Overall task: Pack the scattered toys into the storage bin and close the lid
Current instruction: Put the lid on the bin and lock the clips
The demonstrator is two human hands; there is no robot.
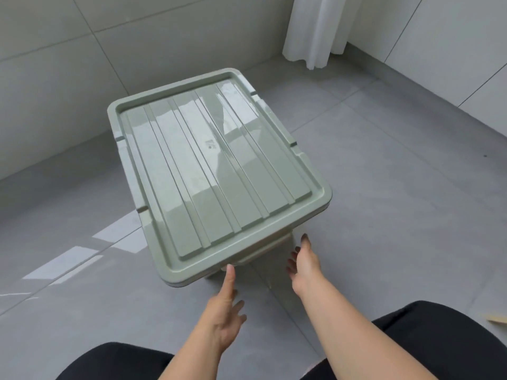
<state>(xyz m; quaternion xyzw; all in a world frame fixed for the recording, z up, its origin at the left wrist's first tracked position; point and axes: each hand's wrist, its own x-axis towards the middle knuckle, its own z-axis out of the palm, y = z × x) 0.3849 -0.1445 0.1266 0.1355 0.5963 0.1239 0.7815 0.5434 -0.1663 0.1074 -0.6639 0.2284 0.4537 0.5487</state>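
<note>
- The storage bin stands on the grey tiled floor, close in front of the person's knees, with its pale green lid lying flat over the top.
- No toys show anywhere in view, so the packing looks done and the job seems down to seating the lid.
- The left hand grips nothing: its index finger is straight and touches the lid's near edge from below, and the other fingers are loosely spread.
- The right hand also holds nothing, with its fingers straight and apart, reaching beside the bin's wall under the near right corner of the lid. Whether it touches the plastic is hard to tell.
- The lid is glossy, ribbed, hard plastic, likely light, fairly stiff and slick under bare fingers.
- The raised rim gives the best hold. Pressing down along that rim at the 2 near corners should seat it.
- The bin's weight depends on contents that cannot be seen. To move it, take the ledge under the lid's near edge with both hands, not the lid itself.
- A white curtain hangs in the far corner.
</note>
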